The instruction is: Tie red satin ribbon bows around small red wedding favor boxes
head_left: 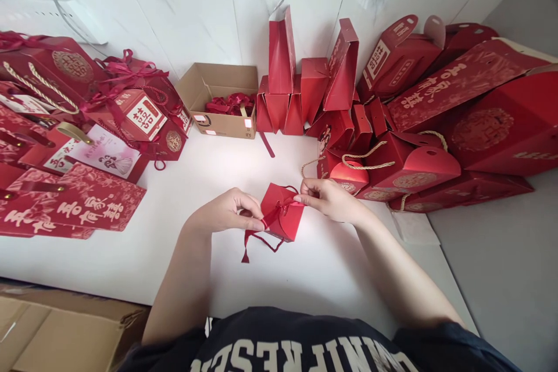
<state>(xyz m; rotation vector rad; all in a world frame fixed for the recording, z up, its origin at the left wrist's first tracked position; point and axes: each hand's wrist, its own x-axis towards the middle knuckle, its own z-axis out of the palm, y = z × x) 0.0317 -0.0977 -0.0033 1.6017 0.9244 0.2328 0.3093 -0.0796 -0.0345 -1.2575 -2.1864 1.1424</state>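
A small red gift box [285, 218] stands on the white table [183, 232] in front of me. A thin red ribbon [257, 239] runs across its top and trails down to the table at its left. My left hand [229, 211] pinches the ribbon at the box's left edge, fingers closed. My right hand [326, 197] pinches the ribbon's other end at the box's upper right corner, fingers closed too.
An open cardboard box [220, 99] holding red ribbons sits at the back against the wall. Folded red boxes [305, 87] stand behind it. Piles of larger red gift bags lie at the left [82, 128] and right [436, 145]. A brown carton [56, 331] sits below the table's left edge.
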